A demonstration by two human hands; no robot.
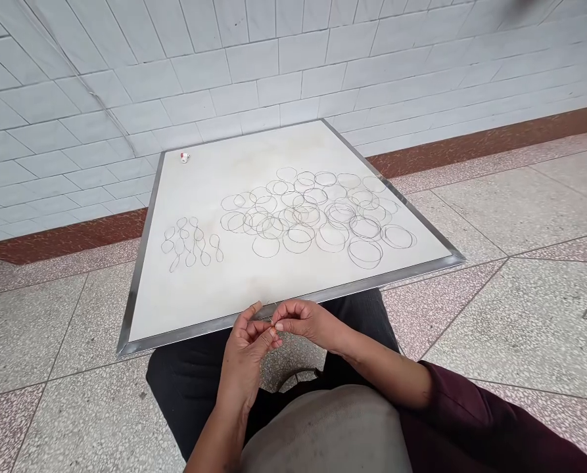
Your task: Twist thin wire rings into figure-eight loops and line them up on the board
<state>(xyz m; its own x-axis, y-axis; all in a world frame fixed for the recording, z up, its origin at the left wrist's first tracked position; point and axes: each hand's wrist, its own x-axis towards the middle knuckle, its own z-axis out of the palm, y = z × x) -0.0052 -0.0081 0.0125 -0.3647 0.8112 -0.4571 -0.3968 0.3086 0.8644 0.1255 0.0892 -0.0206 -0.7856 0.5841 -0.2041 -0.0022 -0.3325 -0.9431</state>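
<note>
Pinching together, 2 hands (244,351), white table (199,302) beyond, thin loops (304,217) on it

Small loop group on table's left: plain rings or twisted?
Twisted: these thin loops narrow into figure-eights; the rings to their right are round.

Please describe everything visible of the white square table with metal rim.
The flat, square-looking white table has a faintly stained top and grey, metallic-looking rim, near a white tiled wall. On it lie thin, dark wire-like rings, smaller figure-eight loops and a small white-and-red object. Whether the left hand touches the rim is unclear.
</note>
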